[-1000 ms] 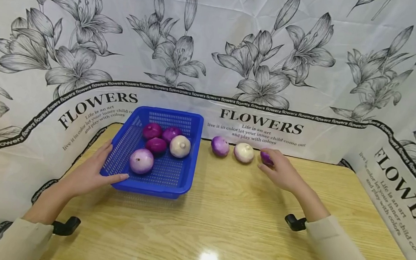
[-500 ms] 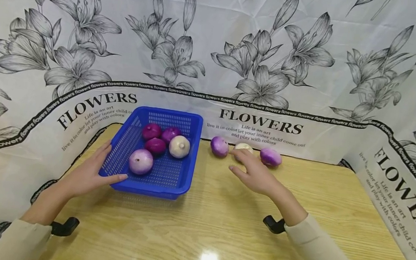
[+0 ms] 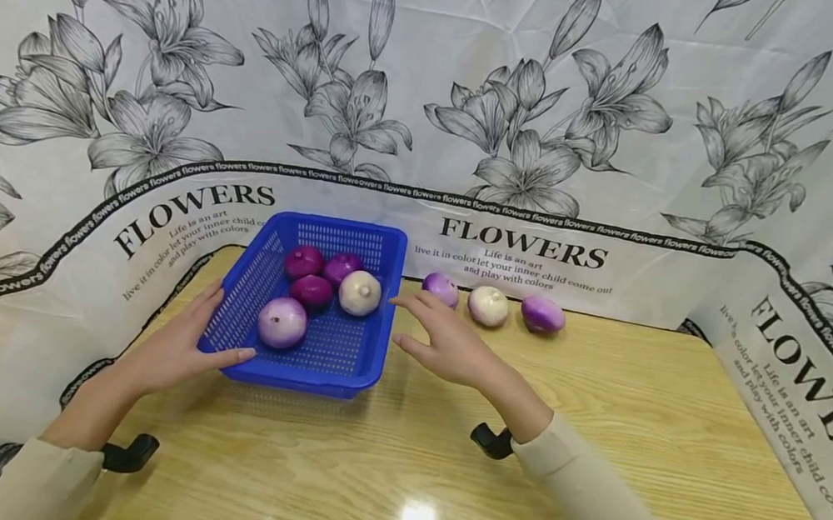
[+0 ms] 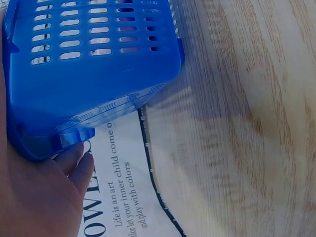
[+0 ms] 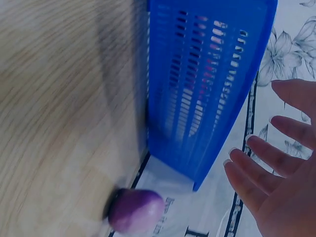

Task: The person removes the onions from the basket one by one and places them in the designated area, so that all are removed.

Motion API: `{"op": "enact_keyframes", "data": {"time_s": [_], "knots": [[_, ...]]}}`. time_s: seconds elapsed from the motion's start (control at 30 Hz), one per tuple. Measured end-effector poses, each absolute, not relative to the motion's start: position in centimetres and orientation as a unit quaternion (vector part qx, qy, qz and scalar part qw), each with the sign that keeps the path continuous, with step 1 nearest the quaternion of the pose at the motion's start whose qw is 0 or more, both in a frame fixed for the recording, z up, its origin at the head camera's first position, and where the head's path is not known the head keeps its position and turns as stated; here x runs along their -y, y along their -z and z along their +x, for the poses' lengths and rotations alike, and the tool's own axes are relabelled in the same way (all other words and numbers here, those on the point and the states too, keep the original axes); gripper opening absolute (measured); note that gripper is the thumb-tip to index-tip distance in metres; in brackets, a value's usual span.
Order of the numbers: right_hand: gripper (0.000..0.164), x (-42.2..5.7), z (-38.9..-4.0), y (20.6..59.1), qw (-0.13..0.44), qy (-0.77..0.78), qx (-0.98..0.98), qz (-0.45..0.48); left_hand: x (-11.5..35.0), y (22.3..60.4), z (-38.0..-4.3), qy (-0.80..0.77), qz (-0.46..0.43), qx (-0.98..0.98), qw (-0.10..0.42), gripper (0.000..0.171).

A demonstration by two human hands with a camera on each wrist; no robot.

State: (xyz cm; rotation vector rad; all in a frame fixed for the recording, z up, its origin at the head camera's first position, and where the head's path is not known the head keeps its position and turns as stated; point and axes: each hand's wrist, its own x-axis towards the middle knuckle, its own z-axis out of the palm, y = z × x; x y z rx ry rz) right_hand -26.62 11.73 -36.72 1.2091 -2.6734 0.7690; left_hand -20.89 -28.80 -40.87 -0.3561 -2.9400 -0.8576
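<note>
White cloth (image 3: 367, 146) printed with line-drawn lilies and the word FLOWERS spans the upper frame and drops down both sides, edging a wood-grain desk (image 3: 396, 467) that catches a bright glare at lower centre. On the desk, right of centre, three onions line up before the cloth: a purple-and-white onion (image 3: 442, 286), partly hidden by the right hand, a whitish onion (image 3: 488, 306), and a purple onion (image 3: 542, 315). Left of centre sits a blue plastic basket (image 3: 344, 383) with five onions (image 3: 311, 292) inside: three dark magenta, one white, one pale lilac nearest the front. Its right wall stands between them and the right hand.

The left hand (image 3: 174, 350) grips the basket's lower-left corner, thumb lying along the near rim, fingers bent beneath the left one. The right hand (image 3: 446, 342) hangs palm down just beside the right rim, fingers apart and holding nothing. Both forearms reach in from the bottom corners, in beige sleeves (image 3: 590, 486), with black mounts (image 3: 493, 441) at the wrists.
</note>
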Motion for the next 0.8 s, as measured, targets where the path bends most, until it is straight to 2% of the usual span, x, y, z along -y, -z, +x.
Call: {"op": "enact_keyframes", "data": {"time_s": [0.27,0.5,0.8], "knots": [[0.058,-8.0,-26.6,36.7,0.051,-0.214,0.879,0.423,28.9,41.1,-20.7,0.280,-0.117,0.952,0.031,0.116],[0.050,-4.9,-26.9,37.1,0.043,-0.200,0.877,0.435,28.9,41.0,-20.7,0.276,-0.117,0.953,0.028,0.117],[0.061,-0.4,-26.6,37.4,0.004,-0.180,0.895,0.408,28.9,40.9,-20.8,0.279,-0.113,0.953,0.024,0.118]]}}
